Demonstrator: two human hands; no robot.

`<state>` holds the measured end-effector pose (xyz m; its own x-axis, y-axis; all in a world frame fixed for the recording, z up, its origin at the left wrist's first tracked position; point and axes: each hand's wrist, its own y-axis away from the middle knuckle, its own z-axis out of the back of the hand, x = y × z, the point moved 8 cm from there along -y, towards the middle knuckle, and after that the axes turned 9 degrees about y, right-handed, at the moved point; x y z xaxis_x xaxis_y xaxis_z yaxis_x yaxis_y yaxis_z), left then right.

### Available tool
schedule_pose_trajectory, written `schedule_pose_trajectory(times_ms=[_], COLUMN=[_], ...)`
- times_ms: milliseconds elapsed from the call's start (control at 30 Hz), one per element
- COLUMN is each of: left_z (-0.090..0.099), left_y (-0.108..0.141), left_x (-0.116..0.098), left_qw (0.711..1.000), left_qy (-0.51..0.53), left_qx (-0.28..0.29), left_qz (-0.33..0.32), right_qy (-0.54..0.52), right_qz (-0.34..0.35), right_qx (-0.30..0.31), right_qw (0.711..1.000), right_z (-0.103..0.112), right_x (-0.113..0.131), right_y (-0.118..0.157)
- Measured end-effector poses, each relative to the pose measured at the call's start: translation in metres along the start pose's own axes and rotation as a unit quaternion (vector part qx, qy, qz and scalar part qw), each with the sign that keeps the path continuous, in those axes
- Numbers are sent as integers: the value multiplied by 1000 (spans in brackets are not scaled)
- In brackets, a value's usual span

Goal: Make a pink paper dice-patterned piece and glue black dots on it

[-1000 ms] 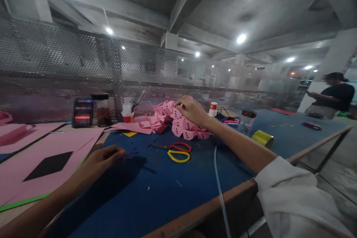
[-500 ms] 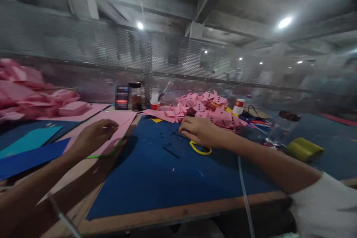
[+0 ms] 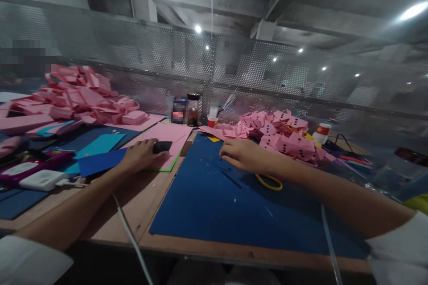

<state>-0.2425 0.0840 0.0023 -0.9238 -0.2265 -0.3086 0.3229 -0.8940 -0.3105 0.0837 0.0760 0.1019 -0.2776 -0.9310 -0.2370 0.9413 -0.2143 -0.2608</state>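
Observation:
My left hand [image 3: 144,153] is over the pink sheets at the left, its thumb and fingers closed on a small black rectangular piece [image 3: 163,146]. Above the blue mat [image 3: 214,218], my right hand [image 3: 241,155] has its fingers curled down and drawn together; whatever may be in them is hidden. Just below the right wrist lies a yellow loop [image 3: 269,183], which looks like a scissors handle. A thin dark strip [image 3: 231,179] and small dark scraps rest on the mat near the right fingertips. Under the left hand, the pink sheet [image 3: 167,136] shows a green edge.
Folded pink paper pieces with dark dots [image 3: 284,133] are heaped beyond my right hand. A larger pink paper pile [image 3: 80,98], blue card [image 3: 102,162] and a purple power strip [image 3: 36,167] lie left. Jars and cups stand along the perforated metal screen [image 3: 230,71].
My view has swung left, so things appear farther right. The black piece now shows in my left hand, which was over the pink sheet before. My right hand stays over the mat.

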Motion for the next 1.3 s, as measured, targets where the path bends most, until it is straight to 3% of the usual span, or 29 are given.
schedule_pose_trajectory(times_ms=[300, 633, 1000, 1300], left_z=[-7, -1, 0, -2], left_y=[-7, 0, -1, -1], left_x=[1, -13, -10, -7], left_qw=[999, 999, 1000, 1000], left_qy=[-35, -44, -26, -8], left_qx=[-12, -8, 12, -13], left_qz=[14, 13, 3, -11], right_qy=[-15, -27, -29, -12], right_qz=[28, -110, -186, -194], right_qx=[31, 67, 98, 88], right_qw=[999, 991, 977, 977], right_z=[-36, -111, -166, -175], right_x=[15, -36, -45, -40], right_y=[-90, -187, -219, -224])
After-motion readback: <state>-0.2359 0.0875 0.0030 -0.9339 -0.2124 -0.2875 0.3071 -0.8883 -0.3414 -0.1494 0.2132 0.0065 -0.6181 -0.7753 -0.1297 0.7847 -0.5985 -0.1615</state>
